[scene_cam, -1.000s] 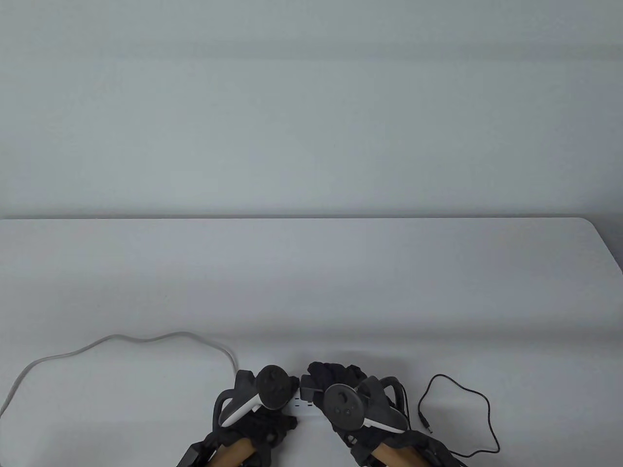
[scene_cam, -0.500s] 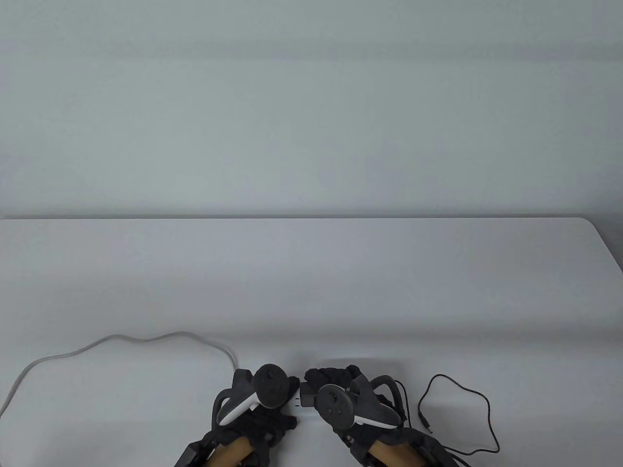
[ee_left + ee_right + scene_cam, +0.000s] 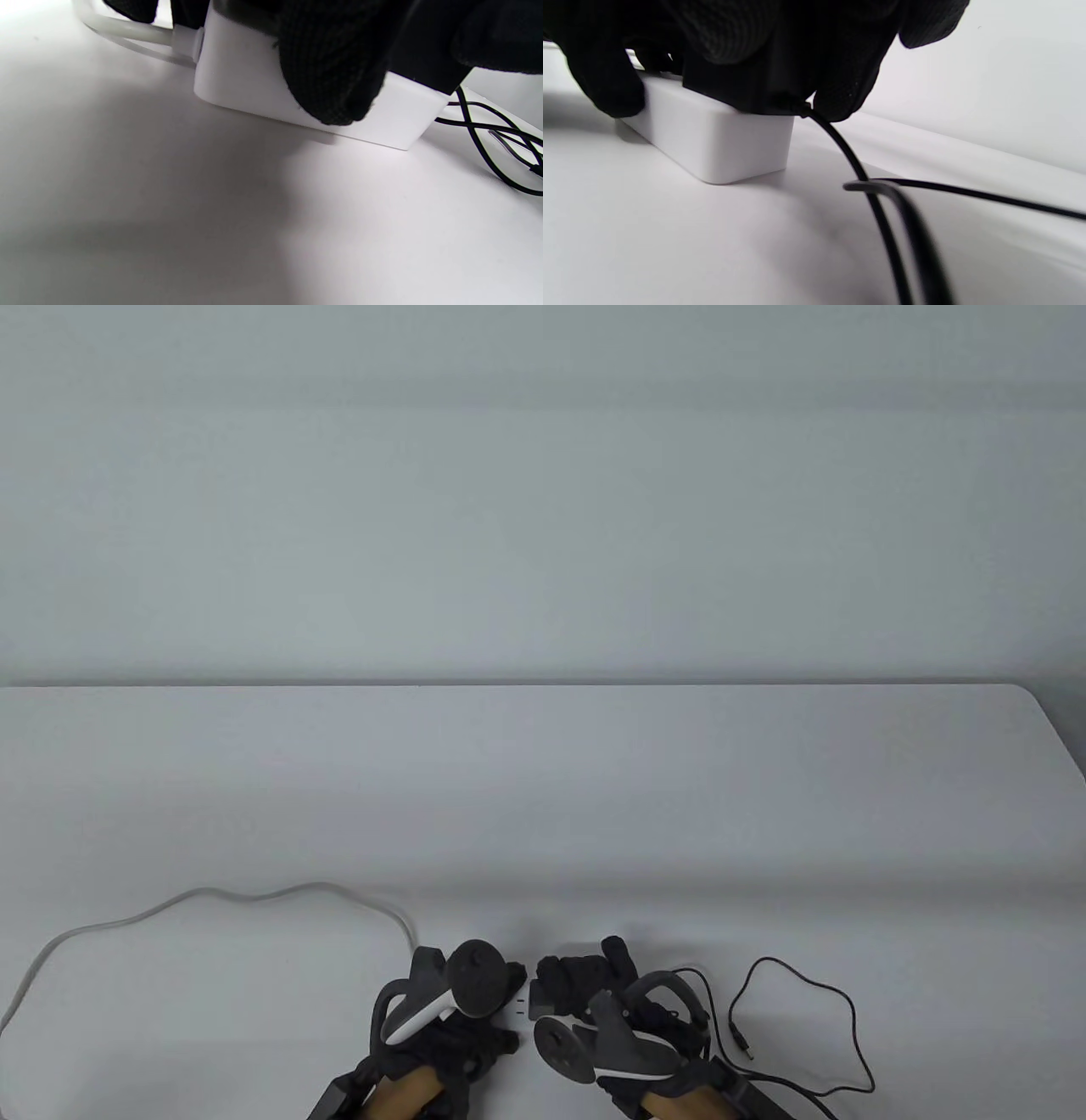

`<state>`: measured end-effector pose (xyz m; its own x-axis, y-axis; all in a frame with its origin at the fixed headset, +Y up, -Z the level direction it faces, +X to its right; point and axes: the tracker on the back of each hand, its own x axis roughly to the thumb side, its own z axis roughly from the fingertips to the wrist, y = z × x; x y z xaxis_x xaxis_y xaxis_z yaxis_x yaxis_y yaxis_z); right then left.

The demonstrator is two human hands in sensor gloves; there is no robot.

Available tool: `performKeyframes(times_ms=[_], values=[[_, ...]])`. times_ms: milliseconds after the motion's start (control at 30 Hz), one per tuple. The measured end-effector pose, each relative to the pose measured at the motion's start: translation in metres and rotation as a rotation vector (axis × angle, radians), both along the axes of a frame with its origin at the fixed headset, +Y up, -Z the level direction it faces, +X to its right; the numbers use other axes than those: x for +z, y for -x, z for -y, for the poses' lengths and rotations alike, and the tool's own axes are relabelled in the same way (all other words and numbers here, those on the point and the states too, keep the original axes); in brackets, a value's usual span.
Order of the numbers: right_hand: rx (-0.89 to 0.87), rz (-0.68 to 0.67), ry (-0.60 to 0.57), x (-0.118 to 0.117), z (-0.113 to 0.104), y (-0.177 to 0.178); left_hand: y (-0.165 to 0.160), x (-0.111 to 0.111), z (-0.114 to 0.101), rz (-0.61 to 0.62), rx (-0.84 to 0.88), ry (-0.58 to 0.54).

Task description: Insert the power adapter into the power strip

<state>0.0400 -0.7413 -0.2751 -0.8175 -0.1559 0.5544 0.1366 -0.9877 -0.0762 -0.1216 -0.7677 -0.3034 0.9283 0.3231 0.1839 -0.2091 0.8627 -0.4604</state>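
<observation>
The white power strip lies on the table near the front edge, mostly hidden between my hands. In the left wrist view my left hand grips the strip across its top and side. My left hand shows in the table view too. My right hand grips the black power adapter from above. In the right wrist view the adapter sits flat against the top of the strip at its right end. No prongs show.
The adapter's thin black cable loops on the table to the right and ends in a barrel plug. The strip's grey cord curves away to the left. The table's far edge lies well beyond both hands.
My right hand has rolled, its tracker tipping down and toward the near-left, while the fingers stay on the adapter at the strip. My left hand has barely moved.
</observation>
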Motion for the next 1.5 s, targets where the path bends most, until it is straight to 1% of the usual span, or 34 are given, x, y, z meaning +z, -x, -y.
performKeyframes(times_ms=[67,133,167,200,233,267,333,433,500,633,767,867,933,1000,1133,1333,1500], values=[[0.021,0.011,0.025,-0.001,-0.001,0.001,0.001,0.0,0.0,0.008,-0.004,0.004],[0.008,0.004,0.079,-0.004,-0.004,-0.003,0.003,-0.001,0.0,0.044,-0.004,0.033],[-0.044,-0.01,0.141,-0.007,-0.005,-0.009,0.006,-0.001,-0.002,0.066,-0.001,0.064],[-0.097,-0.003,0.181,-0.009,-0.006,-0.013,0.01,-0.001,-0.005,0.076,0.01,0.069],[-0.192,0.016,0.205,-0.011,-0.006,-0.021,0.016,-0.001,-0.011,0.082,0.027,0.058],[-0.278,0.041,0.216,-0.014,-0.008,-0.029,0.025,-0.001,-0.019,0.061,0.048,0.02],[-0.349,0.077,0.236,-0.02,-0.011,-0.04,0.042,-0.001,-0.031,0.005,0.088,-0.033],[-0.356,0.122,0.214,-0.028,-0.011,-0.055,0.072,-0.003,-0.043,-0.097,0.139,-0.103],[-0.343,0.145,0.213,-0.032,-0.007,-0.061,0.09,-0.005,-0.046,-0.165,0.149,-0.128],[-0.324,0.166,0.24,-0.039,0.001,-0.067,0.119,-0.01,-0.047,-0.266,0.154,-0.144],[-0.309,0.164,0.228,-0.039,0.001,-0.07,0.135,-0.01,-0.045,-0.331,0.181,-0.145],[-0.315,0.163,0.223,-0.039,0.0,-0.07,0.14,-0.01,-0.043,-0.365,0.196,-0.16],[-0.312,0.161,0.222,-0.039,0.001,-0.07,0.141,-0.009,-0.042,-0.395,0.209,-0.194],[-0.309,0.162,0.215,-0.039,0.001,-0.07,0.141,-0.008,-0.04,-0.408,0.216,-0.214],[-0.307,0.17,0.202,-0.038,0.001,-0.072,0.137,-0.008,-0.036,-0.413,0.197,-0.219],[-0.287,0.173,0.19,-0.036,0.003,-0.074,0.126,-0.008,-0.028,-0.378,0.094,-0.212],[-0.28,0.167,0.185,-0.035,0.004,-0.074,0.118,-0.009,-0.023,-0.344,0.078,-0.182]])
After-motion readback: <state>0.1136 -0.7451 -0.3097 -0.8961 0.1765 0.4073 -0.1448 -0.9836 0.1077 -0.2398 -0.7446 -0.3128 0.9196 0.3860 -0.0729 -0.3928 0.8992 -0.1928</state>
